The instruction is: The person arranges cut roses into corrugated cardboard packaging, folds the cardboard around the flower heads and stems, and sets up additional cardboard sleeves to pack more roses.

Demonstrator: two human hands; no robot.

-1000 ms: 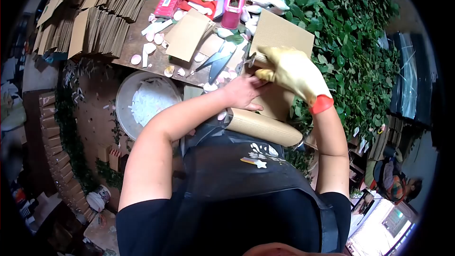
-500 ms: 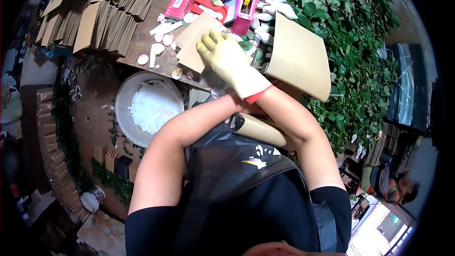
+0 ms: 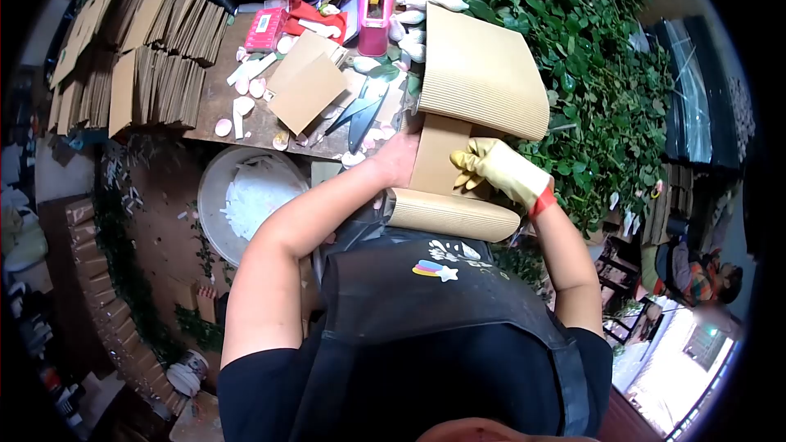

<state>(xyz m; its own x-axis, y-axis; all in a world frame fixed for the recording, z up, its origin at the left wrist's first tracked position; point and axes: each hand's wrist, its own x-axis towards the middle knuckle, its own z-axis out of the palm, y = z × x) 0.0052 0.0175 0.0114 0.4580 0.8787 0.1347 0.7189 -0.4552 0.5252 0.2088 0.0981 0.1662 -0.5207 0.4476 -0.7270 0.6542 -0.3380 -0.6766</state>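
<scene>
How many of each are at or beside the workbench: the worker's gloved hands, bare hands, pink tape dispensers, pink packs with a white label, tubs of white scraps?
Gloved hand: 1
Bare hand: 1
Pink tape dispenser: 1
Labelled pink pack: 1
Tub of scraps: 1
Total: 5

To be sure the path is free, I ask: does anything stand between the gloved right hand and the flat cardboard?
Nothing visible stands between the gloved right hand and the flat cardboard; the fingers are over its surface. Farther up, the ridged sheet appears to overlap its far end.
</scene>
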